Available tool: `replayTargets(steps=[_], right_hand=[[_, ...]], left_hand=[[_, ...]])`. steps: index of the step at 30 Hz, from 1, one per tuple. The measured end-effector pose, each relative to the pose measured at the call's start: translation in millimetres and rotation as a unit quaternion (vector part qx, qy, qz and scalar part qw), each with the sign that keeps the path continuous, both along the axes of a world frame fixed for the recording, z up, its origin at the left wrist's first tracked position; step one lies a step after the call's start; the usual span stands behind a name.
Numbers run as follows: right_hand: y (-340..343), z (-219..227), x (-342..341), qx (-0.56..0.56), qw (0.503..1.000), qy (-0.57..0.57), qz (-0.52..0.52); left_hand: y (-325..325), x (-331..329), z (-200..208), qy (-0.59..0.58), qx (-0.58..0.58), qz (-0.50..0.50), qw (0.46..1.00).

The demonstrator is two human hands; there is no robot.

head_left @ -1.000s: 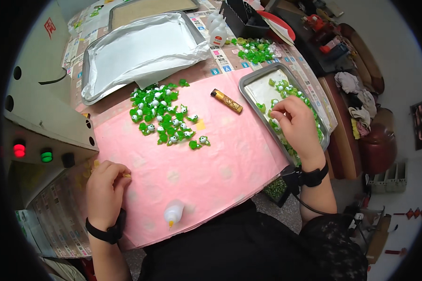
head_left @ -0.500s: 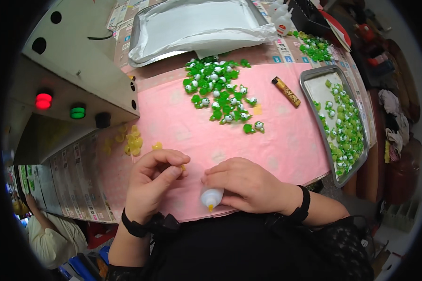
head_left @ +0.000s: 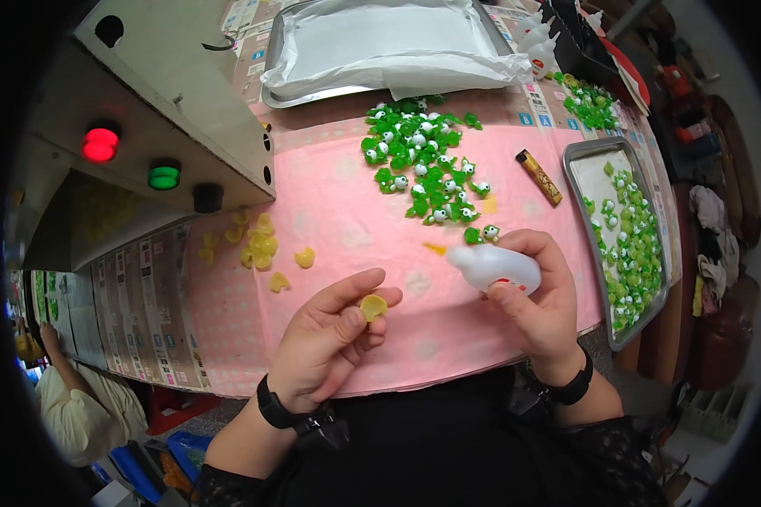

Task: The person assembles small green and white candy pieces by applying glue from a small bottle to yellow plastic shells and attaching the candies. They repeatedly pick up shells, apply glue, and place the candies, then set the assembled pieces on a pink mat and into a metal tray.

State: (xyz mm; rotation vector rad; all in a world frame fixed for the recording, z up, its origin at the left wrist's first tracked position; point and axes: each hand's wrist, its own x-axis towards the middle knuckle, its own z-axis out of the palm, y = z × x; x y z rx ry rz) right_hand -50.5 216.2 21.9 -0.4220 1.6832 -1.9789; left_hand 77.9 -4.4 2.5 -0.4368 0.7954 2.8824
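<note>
Pinched between thumb and fingers of my left hand (head_left: 334, 334) is a small yellow cup-shaped piece (head_left: 374, 308), its hollow facing up. My right hand (head_left: 541, 300) is wrapped round a white squeeze bottle (head_left: 500, 269), held tilted on its side with its yellow-orange nozzle (head_left: 434, 248) toward the left. The nozzle is apart from the yellow piece. More loose yellow pieces (head_left: 262, 245) lie on the pink cloth (head_left: 338, 215) left of my hands. Beyond the bottle is a pile of small green pieces with white eyeball-like balls (head_left: 418, 139).
A metal tray (head_left: 572, 169) of green pieces stands at the right, beside a gold-and-black lighter (head_left: 539, 177). At the back are a paper-lined tray (head_left: 389, 51) and white bottles (head_left: 543, 55). A metal machine box (head_left: 194, 101) with lights overhangs the left. Another person (head_left: 84, 410) is at far left.
My right hand has lifted the squeeze bottle from near the table edge and swung its nozzle leftward. My left hand has turned, bringing the yellow piece into plain sight.
</note>
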Motion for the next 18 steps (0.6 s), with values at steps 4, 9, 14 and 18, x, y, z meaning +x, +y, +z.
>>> replayTargets(steps=[4, 9, 14, 18], right_hand=[[-1.9, -2.8, -1.4, -0.045, 0.987, 0.148, -0.044], [-2.6, 13.8, 4.2, -0.034, 0.965, 0.256, -0.033], [-14.5, 25.9, 3.0, 0.019, 0.936, 0.350, 0.004], [-19.8, 27.5, 2.8, 0.031, 0.921, 0.389, 0.013]], left_hand=[[2.1, 0.9, -6.9, 0.002, 0.046, -0.022, 0.999], [6.1, 2.3, -13.4, -0.006, 0.075, -0.015, 0.997], [8.1, 1.0, -10.8, -0.045, 0.042, -0.015, 0.998], [6.2, 2.5, -15.4, -0.020, 0.059, -0.023, 0.998]])
